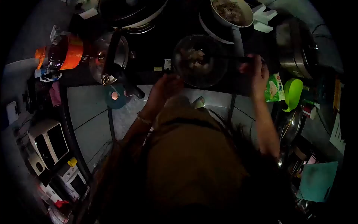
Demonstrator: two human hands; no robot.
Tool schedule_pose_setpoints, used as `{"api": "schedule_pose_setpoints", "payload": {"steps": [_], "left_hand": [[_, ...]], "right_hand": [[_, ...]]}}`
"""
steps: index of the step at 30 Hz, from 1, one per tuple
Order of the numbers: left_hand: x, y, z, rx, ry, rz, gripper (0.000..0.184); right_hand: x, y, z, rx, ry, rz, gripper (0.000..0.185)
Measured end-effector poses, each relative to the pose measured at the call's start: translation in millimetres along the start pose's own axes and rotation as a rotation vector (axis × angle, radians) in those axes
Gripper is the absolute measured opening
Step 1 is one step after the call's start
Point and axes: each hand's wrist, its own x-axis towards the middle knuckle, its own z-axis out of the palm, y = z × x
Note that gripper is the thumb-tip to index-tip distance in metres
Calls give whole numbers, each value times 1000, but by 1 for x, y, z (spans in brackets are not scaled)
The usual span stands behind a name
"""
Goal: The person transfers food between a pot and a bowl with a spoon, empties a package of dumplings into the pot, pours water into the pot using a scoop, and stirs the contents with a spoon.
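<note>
A clear glass bowl [220, 74] with pale, lumpy food [197, 59] in it stands on the dark counter in front of me. My right hand [257, 72] is closed around the handle of a dark long-handled utensil [231, 58]. Its far end reaches into the bowl, where the dim light hides its shape. At the bowl's near left rim is my left hand [167, 86], its fingers curled against the glass. Beyond the bowl, a white pan [238, 33] of brownish food sits at the back right.
Left of the bowl are a metal basin [123, 56], a dark-handled tool [128, 82] and an orange-labelled bottle [72, 52]. A large lidded pan [138, 18] stands at the back. On the right are a green packet [275, 87], a bright green holder [293, 93] and a boxy appliance [292, 48].
</note>
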Motion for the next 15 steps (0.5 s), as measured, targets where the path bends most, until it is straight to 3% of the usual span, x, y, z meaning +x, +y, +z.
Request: {"api": "schedule_pose_setpoints", "payload": {"steps": [5,11,15], "left_hand": [[-1,15,11,-18,-56,40,57],[2,34,18,-28,-106,84,59],[4,58,30,-55,-159,102,57]], "right_hand": [[26,-54,0,-88,23,-106,39],[64,-95,-11,41,-54,-103,38],[95,-111,-25,-1,35,-144,39]]}}
